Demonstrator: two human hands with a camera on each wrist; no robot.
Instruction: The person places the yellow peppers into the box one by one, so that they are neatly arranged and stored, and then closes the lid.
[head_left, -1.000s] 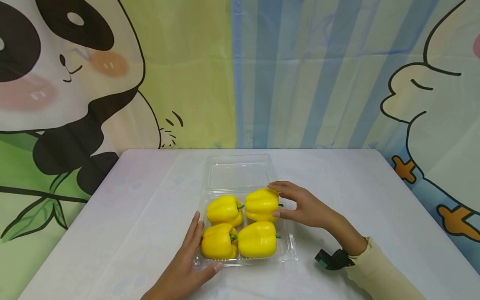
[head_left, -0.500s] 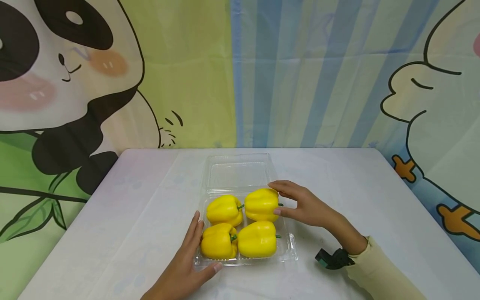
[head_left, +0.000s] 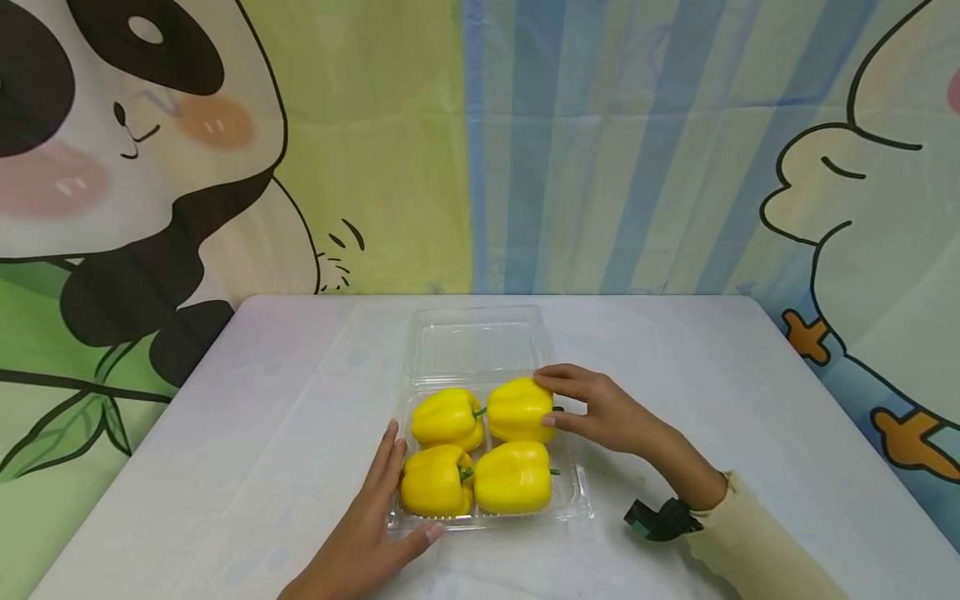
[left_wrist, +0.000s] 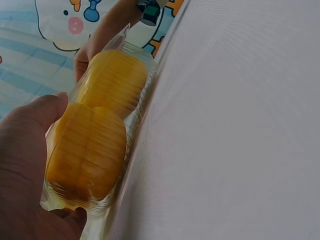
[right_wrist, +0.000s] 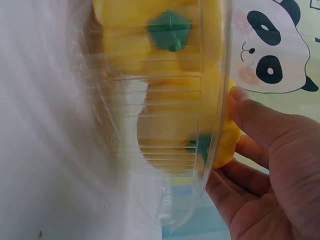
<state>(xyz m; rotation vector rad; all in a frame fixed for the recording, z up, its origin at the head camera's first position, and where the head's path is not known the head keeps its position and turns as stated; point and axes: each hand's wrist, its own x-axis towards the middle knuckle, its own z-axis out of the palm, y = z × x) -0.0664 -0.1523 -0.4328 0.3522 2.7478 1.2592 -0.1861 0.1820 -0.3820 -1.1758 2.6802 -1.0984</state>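
Several yellow bell peppers lie in two rows inside a clear plastic clamshell container (head_left: 570, 500). My right hand (head_left: 603, 412) grips the back right bell pepper (head_left: 519, 410), thumb on its near side and fingers at its far side. In the right wrist view, that pepper (right_wrist: 231, 132) bulges above the container's rim, beside the thumb (right_wrist: 240, 95). My left hand (head_left: 367, 508) holds the container's front left corner, fingers along the left side and thumb at the front edge. Close by is the front left bell pepper (left_wrist: 87, 155), seen through the ribbed plastic wall.
The container's lid (head_left: 480, 346) lies folded back behind the peppers. A white cloth covers the table (head_left: 225, 467). Patterned curtains (head_left: 375, 167) with a panda hang behind it. A black wrist camera (head_left: 660, 521) sits below the right sleeve.
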